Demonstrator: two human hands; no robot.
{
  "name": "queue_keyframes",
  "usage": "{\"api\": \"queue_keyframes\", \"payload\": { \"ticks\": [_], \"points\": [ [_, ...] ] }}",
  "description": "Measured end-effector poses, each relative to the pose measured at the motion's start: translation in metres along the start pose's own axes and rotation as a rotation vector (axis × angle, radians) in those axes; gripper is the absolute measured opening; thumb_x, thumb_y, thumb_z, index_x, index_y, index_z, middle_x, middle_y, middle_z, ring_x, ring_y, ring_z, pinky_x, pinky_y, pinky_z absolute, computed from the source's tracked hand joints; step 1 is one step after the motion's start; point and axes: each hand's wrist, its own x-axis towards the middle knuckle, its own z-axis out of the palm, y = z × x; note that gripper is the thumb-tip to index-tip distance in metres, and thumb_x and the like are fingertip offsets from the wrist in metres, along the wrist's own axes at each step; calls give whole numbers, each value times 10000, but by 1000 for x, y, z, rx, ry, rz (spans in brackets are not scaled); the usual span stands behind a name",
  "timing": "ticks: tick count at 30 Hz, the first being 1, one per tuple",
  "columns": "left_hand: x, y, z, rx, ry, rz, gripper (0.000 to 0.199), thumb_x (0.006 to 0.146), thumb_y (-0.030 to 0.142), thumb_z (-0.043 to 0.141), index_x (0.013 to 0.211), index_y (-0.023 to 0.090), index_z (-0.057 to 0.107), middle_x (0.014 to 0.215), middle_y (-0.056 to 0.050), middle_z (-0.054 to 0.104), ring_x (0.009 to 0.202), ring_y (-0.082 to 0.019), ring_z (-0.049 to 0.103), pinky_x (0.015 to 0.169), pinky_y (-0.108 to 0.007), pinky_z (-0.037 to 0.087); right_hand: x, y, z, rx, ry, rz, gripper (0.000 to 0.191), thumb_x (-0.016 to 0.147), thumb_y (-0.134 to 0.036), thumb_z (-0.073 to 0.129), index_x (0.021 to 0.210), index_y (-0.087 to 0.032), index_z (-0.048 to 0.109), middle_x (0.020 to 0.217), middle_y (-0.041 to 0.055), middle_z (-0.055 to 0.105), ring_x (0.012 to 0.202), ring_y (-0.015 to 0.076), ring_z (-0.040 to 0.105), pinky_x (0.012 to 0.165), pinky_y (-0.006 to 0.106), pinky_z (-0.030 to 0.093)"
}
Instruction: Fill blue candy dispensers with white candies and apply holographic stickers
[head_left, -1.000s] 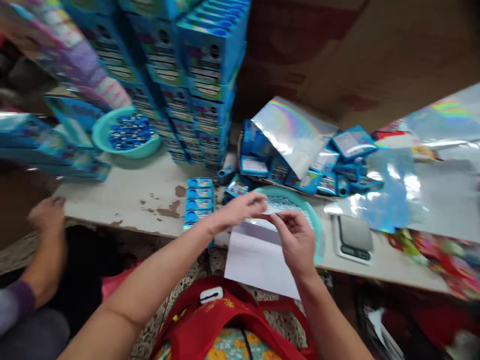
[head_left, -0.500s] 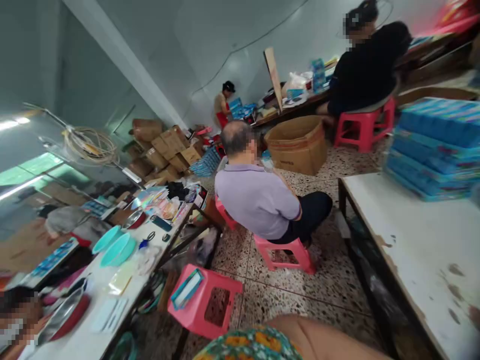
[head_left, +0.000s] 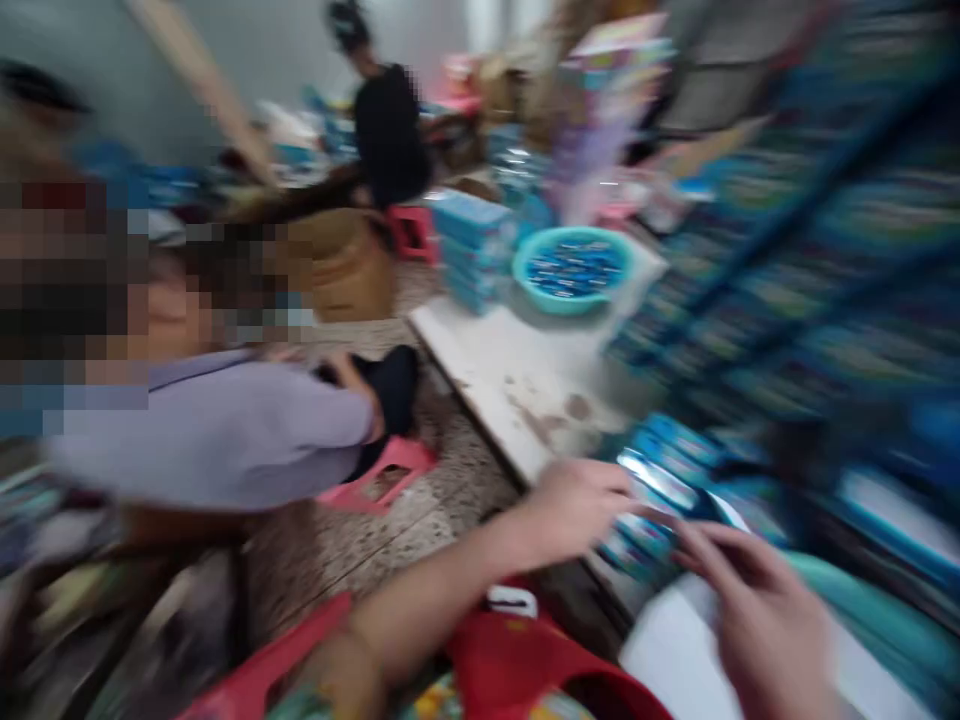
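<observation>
On the white table point(head_left: 499, 345), a stack of light blue boxes point(head_left: 471, 250) stands near the far left corner. Just beside it there is a round turquoise bowl point(head_left: 571, 303), which contains many small blue pieces. Brown stains point(head_left: 576, 407) mark the surface near its left edge. Beyond the table are a big brown carton point(head_left: 337, 268) and a person in black point(head_left: 390, 135). To the left, a person in a lavender shirt point(head_left: 225, 435) sits near a pink stool point(head_left: 382, 478).

One head-worn view looks forward, down past close hands point(head_left: 667, 560).
</observation>
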Motion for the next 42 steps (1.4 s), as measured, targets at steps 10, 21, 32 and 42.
{"api": "queue_keyframes", "payload": {
  "ticks": [10,21,32,42],
  "points": [
    [65,-29,28,47,-153,42,146,857,304,473,916,205,563,765,28,587,730,-133,536,685,-235,388,9,24,6,-59,146,203,188,782,-365,623,738,-195,691,689,4,678,634,154,586,621,263,442],
    [115,-82,65,144,-60,16,209,850,340,457,952,191,561,785,-30,622,751,-182,586,716,-300,461,42,58,19,-330,511,108,210,737,-281,604,918,-190,546,881,31,567,737,161,526,673,285,440],
    [102,-30,62,359,-12,219,700,869,566,407,1421,143,326,1470,-164,355,1360,-299,319,1118,-488,252,23,57,-13,-195,526,10,110,865,-226,478,958,-203,533,899,34,549,735,145,531,681,281,459],
    [194,59,238,824,-664,212,139,707,174,611,813,102,666,812,-145,671,846,-263,626,725,-297,445,24,158,-122,-685,444,-99,320,880,-257,503,1176,-158,573,1228,151,574,1170,289,473,996,485,372]
  ]
}}
